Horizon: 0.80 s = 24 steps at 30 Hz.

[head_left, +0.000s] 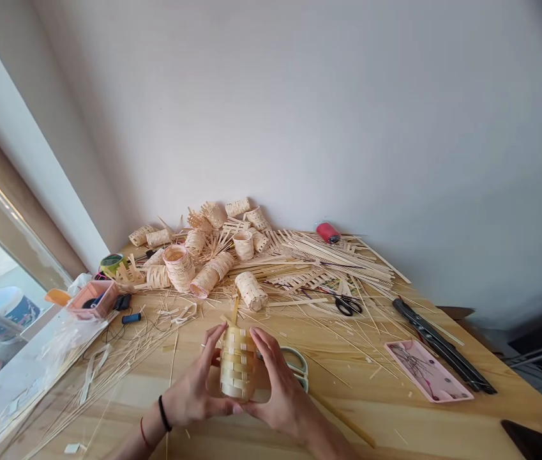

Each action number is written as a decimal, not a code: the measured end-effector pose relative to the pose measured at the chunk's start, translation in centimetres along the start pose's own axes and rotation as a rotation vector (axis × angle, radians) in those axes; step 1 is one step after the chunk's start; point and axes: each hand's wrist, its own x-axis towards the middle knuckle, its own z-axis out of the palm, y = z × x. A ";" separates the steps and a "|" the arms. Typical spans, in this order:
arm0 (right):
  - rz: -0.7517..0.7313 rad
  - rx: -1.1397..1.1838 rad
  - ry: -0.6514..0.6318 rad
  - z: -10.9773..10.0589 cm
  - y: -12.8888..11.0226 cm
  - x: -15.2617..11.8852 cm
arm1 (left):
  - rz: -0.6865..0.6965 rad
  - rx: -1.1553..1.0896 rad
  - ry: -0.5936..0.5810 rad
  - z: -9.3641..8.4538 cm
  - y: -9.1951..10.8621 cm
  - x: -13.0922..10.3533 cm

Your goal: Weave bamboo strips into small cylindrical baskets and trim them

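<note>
A small woven bamboo basket (pixel 237 364) stands upright between my two hands, just above or on the wooden table; I cannot tell which. My left hand (pixel 198 377) grips its left side, thumb low at the front and fingertips near the upper rim. On the right side, my right hand (pixel 278 380) holds it the same way, with both thumbs meeting near the base. One loose strip (pixel 235 311) sticks up from the basket's top edge. Pale green-handled scissors (pixel 299 365) lie partly hidden behind my right hand.
Finished-looking woven baskets (pixel 179 267) and loose bamboo strips (pixel 342 255) are heaped at the back. Black scissors (pixel 348 305), a pink tray (pixel 428 370) and a long black tool (pixel 443 345) lie to the right. A pink bin (pixel 92 300) stands at left. The wall rises behind.
</note>
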 end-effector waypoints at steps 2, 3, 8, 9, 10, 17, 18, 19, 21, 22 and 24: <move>-0.012 0.010 0.001 -0.4 -0.3 0.0 | 0.004 0.069 -0.019 0.0 0.2 0.6; -0.020 0.015 0.000 -0.6 -0.4 0.0 | 0.003 0.075 -0.021 0.0 0.2 0.8; -0.037 0.044 -0.003 -1.2 -0.6 0.8 | -0.075 -0.118 -0.012 -0.1 0.4 1.4; -0.007 0.067 -0.009 -1.3 -0.5 1.0 | -0.079 -0.131 -0.026 -0.3 0.4 1.4; 0.028 0.095 -0.014 -1.4 -0.5 1.1 | -0.078 -0.135 -0.038 -0.5 0.4 1.4; 0.091 0.233 -0.065 -2.3 -1.8 1.3 | 0.000 -0.193 -0.093 -0.9 0.2 0.7; 0.073 0.229 -0.069 -2.3 -2.0 1.3 | -0.005 -0.194 -0.088 -0.7 0.3 0.5; 0.062 0.219 -0.063 -2.3 -2.2 1.3 | -0.014 -0.182 -0.075 -0.6 0.4 0.3; 0.060 0.200 -0.036 -2.1 -2.4 1.3 | -0.023 -0.118 -0.016 -0.1 0.7 0.1; 0.068 0.196 -0.016 -2.0 -2.4 1.3 | -0.020 -0.080 0.018 0.2 0.7 0.0; 0.091 0.196 0.020 -1.8 -2.2 1.2 | -0.014 -0.023 0.072 0.8 0.7 -0.1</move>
